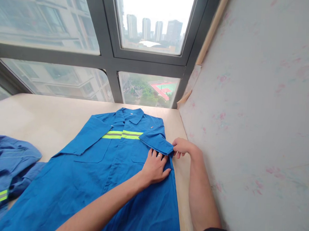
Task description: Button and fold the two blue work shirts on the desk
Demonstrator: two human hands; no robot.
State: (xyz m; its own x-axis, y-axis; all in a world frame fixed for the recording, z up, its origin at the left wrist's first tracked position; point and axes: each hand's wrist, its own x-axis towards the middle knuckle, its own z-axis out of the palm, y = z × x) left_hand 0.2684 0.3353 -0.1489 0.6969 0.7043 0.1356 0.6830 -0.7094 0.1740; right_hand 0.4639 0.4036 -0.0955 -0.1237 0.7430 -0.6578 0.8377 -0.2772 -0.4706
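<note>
A blue work shirt (95,174) with a yellow-green reflective stripe across the chest lies front up on a pale table (39,115), collar toward the window. Its right short sleeve (156,140) is folded in over the chest. My left hand (155,166) lies on the shirt just below that sleeve, fingers stretched flat and pressing the cloth. My right hand (182,147) pinches the sleeve's cuff edge at the shirt's right side.
A second blue garment with a reflective stripe (1,176) lies bunched at the left of the table. A large window (101,42) runs behind the table. A pale patterned wall (248,117) stands close along the table's right edge.
</note>
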